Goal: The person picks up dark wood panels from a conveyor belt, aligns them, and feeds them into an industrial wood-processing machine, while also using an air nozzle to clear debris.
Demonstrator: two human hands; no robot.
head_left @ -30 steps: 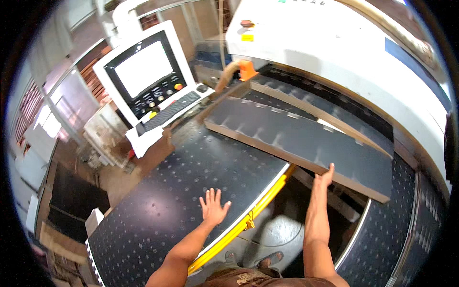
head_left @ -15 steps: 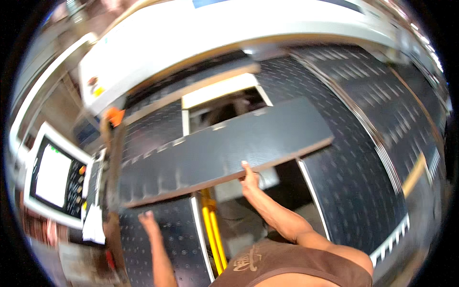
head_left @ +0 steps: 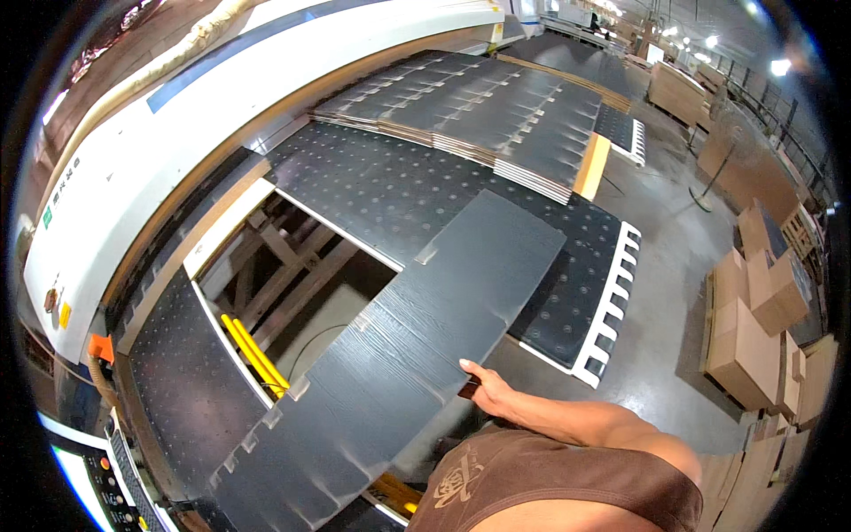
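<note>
One of the hands, the right (head_left: pixel 490 393), is gripping the dark panel's (head_left: pixel 417 328) near edge over the bench's (head_left: pixel 372 191) open gap, the left apparently hidden.

We are seeing only part of the person from the head view: they are wearing a brown sleeveless top with a pale tan printed emblem on the chest. The right arm is showing bare from shoulder to wrist, with no glove, watch or ring visible on the right hand (head_left: pixel 490 391).
</note>
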